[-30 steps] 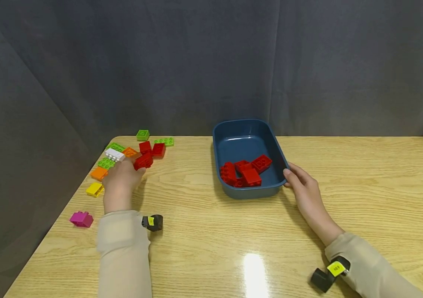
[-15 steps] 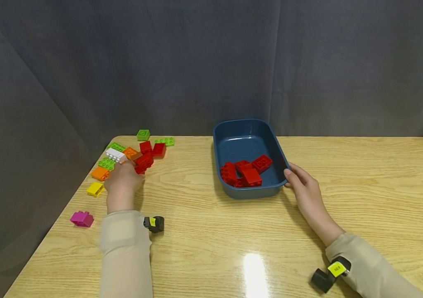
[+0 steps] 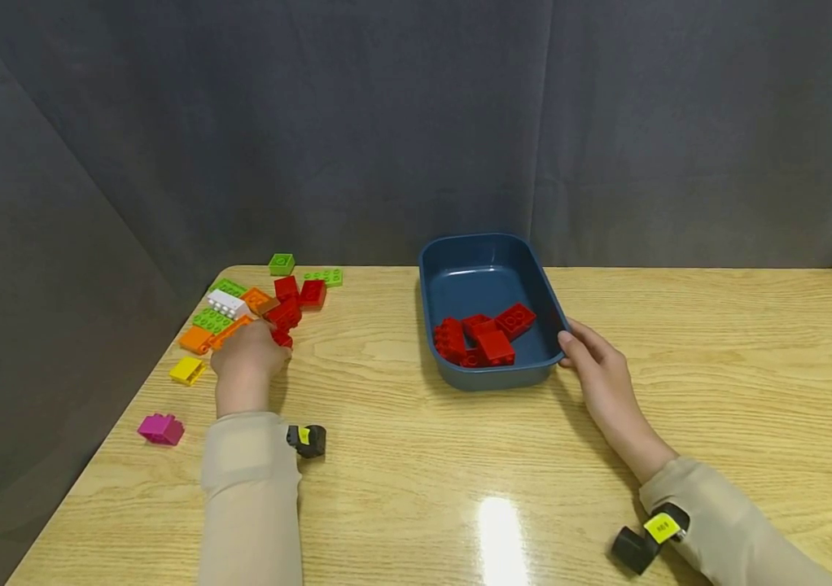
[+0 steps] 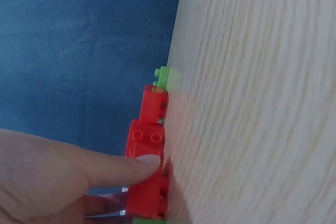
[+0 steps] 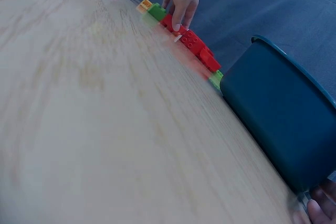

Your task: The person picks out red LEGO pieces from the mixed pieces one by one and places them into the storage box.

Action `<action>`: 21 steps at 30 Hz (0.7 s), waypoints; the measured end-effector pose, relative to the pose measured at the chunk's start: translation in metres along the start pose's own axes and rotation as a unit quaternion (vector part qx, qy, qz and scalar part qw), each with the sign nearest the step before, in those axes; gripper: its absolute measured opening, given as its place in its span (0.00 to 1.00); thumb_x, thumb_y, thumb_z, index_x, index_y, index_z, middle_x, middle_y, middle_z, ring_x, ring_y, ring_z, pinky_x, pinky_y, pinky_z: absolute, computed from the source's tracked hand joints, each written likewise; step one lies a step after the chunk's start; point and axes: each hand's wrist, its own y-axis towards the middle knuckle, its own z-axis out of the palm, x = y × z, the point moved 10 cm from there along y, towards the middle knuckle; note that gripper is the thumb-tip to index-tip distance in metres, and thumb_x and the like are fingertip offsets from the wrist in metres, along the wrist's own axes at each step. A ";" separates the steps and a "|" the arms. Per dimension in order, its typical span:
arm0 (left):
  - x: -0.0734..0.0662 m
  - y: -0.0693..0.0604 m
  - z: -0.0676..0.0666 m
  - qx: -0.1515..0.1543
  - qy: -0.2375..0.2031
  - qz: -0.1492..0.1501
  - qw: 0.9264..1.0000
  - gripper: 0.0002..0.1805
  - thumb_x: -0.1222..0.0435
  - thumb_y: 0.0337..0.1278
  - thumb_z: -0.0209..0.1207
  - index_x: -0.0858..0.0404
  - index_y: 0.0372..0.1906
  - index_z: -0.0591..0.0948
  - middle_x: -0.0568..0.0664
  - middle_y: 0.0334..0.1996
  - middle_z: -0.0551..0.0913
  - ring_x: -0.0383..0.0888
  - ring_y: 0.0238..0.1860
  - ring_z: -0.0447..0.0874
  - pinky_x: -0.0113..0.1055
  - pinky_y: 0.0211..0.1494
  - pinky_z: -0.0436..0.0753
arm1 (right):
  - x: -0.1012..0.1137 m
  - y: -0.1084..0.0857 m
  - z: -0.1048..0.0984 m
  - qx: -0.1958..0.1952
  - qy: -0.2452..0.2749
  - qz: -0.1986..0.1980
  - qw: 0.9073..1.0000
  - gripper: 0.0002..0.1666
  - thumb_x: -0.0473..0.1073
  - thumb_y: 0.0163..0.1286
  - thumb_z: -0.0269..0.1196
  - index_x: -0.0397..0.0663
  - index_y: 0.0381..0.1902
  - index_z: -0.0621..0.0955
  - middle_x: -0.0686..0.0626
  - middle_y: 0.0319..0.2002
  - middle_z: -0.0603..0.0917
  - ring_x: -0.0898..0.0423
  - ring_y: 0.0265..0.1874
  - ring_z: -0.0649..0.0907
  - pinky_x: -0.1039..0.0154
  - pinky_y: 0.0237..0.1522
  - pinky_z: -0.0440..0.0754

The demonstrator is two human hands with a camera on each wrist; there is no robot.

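My left hand (image 3: 250, 358) pinches a red building brick (image 3: 282, 338) at the near side of the brick pile. In the left wrist view the thumb (image 4: 126, 169) lies along that red brick (image 4: 144, 198), with fingers behind it partly hidden. More red bricks (image 3: 286, 312) sit just beyond, close against it. My right hand (image 3: 601, 382) grips the near right corner of a blue bin (image 3: 551, 285), thumb on the rim. Several red bricks (image 3: 495, 347) lie in the near part of the bin. In the right wrist view only fingertips show under the bin (image 5: 278, 108).
Around my left hand lie orange bricks (image 3: 196, 339), a white brick (image 3: 228, 304), green bricks (image 3: 212, 320) and a yellow brick (image 3: 187, 371). A magenta brick (image 3: 161, 429) is nearer the table's left edge. Behind the wooden table (image 3: 401, 472) hangs a grey curtain (image 3: 357, 130).
My left hand has moved slightly right and nearer, from the pile's middle to a red brick at its near side, uncovering an orange brick. The right hand and bin stay put.
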 end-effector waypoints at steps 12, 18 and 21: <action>-0.004 -0.003 -0.009 -0.012 -0.015 -0.004 1.000 0.25 0.60 0.67 0.59 0.71 0.62 0.72 0.69 0.54 0.77 0.65 0.51 0.74 0.62 0.57 0.69 | 0.000 0.000 0.000 0.000 0.005 -0.001 1.000 0.33 0.55 0.79 0.51 0.40 0.72 0.68 0.40 0.66 0.73 0.66 0.47 0.79 0.75 0.48 0.76; -0.009 -0.009 -0.019 -0.035 -0.030 0.003 0.999 0.26 0.59 0.69 0.58 0.71 0.63 0.71 0.69 0.56 0.76 0.65 0.50 0.74 0.60 0.53 0.71 | -0.001 0.000 0.000 0.000 0.000 -0.001 1.000 0.33 0.56 0.79 0.51 0.41 0.72 0.69 0.40 0.66 0.73 0.66 0.46 0.79 0.75 0.48 0.76; -0.013 -0.012 -0.023 -0.047 -0.043 0.012 0.998 0.27 0.58 0.69 0.58 0.71 0.65 0.71 0.69 0.58 0.76 0.65 0.51 0.74 0.61 0.53 0.71 | 0.000 0.000 0.001 0.001 0.000 -0.001 1.000 0.33 0.56 0.79 0.51 0.41 0.72 0.69 0.40 0.66 0.73 0.66 0.46 0.79 0.75 0.48 0.76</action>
